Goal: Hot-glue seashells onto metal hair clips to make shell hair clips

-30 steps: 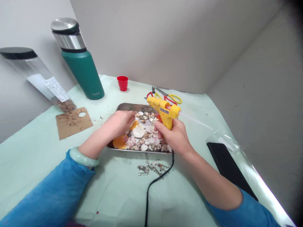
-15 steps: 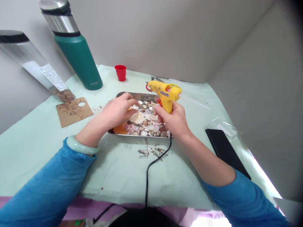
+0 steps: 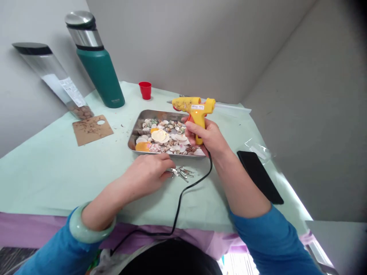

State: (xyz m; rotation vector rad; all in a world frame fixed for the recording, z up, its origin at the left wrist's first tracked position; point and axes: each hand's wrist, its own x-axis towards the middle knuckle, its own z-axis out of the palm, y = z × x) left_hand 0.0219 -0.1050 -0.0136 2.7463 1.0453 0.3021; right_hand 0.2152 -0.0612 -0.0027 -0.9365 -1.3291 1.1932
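My right hand (image 3: 208,135) is closed round the handle of a yellow glue gun (image 3: 197,110), held above the right part of a metal tray. Its nozzle points left, and a clear glue stick (image 3: 233,107) sticks out behind. In the metal tray (image 3: 134,131) lie several seashells, among them a large cream shell (image 3: 159,136) with a shiny patch on top. My left hand (image 3: 150,172) is in front of the tray, thumb and fingers curled in a pinch at the left edge of a pile of small silver metal clips (image 3: 183,173). Its fingertips partly hide the pieces there.
A black cord (image 3: 179,206) runs from the glue gun over the table's front edge. To the left stand a green bottle (image 3: 100,76), a clear container (image 3: 65,89) and a stained brown board (image 3: 93,130). A red cup (image 3: 145,91) is behind; a black phone (image 3: 259,176) lies right.
My left hand has left the shells in the tray and come down to the metal clips. The glue gun stays in my right hand, turned more level. The camera view has shifted.
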